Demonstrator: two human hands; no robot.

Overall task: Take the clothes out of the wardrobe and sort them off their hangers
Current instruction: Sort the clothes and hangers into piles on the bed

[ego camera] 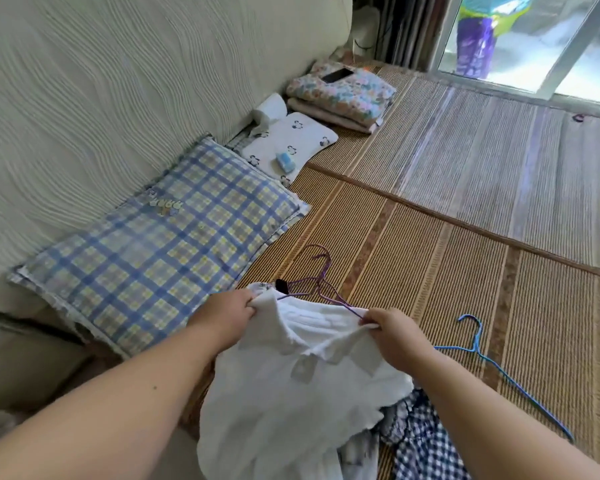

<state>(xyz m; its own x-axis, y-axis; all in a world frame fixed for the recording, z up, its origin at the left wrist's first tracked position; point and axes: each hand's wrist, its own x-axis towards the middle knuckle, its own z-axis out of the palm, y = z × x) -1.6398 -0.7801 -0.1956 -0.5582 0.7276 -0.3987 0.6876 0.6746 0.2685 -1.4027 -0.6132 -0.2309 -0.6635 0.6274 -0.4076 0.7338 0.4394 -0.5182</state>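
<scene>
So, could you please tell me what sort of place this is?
Likely a home bedroom: a woven sleeping mat, a plaid pillow by a padded headboard, and folded blankets.

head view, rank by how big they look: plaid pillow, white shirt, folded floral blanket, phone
1-2. plaid pillow and white shirt: similar, and the shirt is nearer and cropped, so unranked
3. folded floral blanket
4. phone
</scene>
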